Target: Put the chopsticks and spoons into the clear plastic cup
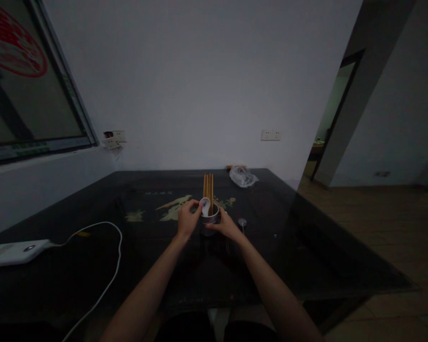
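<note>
In the middle of the dark table stands a round holder (210, 220) with several wooden chopsticks (209, 186) upright in it. My left hand (189, 217) pinches a white soup spoon (205, 205) with a blue mark, at the holder's left side. The spoon's bowl is up and its lower end is at the holder's mouth. My right hand (225, 225) is wrapped round the holder's right side, thumb in front. A metal spoon (242, 222) lies on the table just right of my right hand, its handle partly hidden by my forearm.
A crumpled clear plastic bag (242, 176) lies at the table's back edge by the wall. On the left, a white power bank (17, 252) trails a white cable (120, 251). The black glossy table (288, 266) bears a bird-and-flower picture. Its right edge borders open floor.
</note>
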`<state>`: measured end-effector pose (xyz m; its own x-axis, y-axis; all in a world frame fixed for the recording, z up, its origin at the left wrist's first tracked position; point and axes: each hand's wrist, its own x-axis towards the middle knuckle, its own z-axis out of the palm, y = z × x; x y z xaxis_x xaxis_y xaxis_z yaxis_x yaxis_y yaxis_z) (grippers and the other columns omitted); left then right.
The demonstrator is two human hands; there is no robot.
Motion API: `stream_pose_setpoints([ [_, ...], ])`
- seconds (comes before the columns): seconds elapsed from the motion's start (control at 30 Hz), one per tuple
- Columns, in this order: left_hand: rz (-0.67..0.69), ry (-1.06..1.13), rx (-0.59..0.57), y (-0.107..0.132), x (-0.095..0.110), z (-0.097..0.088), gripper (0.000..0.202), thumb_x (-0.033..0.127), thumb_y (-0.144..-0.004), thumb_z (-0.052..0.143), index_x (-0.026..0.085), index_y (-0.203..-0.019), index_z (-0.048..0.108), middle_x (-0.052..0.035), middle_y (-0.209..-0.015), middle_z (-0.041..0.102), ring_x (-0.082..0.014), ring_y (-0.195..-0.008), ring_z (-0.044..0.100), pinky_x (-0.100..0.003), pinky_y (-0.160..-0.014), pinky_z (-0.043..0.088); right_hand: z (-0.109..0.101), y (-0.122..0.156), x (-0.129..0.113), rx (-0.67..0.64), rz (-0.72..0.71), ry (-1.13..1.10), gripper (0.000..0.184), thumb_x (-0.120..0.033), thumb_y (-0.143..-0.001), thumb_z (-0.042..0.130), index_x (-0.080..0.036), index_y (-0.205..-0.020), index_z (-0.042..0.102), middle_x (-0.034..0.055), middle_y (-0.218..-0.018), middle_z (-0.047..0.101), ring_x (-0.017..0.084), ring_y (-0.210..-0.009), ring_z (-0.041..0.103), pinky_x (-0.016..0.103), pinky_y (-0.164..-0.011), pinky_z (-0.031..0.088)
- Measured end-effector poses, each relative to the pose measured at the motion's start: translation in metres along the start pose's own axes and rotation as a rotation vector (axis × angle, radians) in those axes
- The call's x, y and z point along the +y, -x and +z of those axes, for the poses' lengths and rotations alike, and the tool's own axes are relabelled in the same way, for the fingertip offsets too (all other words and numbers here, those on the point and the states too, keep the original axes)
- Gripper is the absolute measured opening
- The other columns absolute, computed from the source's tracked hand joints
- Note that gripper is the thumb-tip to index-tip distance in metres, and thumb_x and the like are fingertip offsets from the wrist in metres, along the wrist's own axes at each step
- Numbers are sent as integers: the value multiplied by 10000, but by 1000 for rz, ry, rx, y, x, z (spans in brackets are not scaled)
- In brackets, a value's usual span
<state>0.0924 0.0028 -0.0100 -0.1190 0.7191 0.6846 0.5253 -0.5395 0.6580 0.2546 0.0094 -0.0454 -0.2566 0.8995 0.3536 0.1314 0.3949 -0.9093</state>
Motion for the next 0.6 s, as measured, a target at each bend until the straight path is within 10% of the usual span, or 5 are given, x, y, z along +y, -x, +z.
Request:
stream_pose_setpoints([
  [0.6, 8, -244, -88, 1, -16, 8, 84, 235, -786, 559, 200, -721, 599, -44, -822, 531, -234, -893, 516, -385, -824, 423, -4, 1, 1, -6, -4, 54, 881, -262, -542, 805, -182, -1322, 403, 120, -1241, 557, 247, -1130, 548, 412, -996, 411],
])
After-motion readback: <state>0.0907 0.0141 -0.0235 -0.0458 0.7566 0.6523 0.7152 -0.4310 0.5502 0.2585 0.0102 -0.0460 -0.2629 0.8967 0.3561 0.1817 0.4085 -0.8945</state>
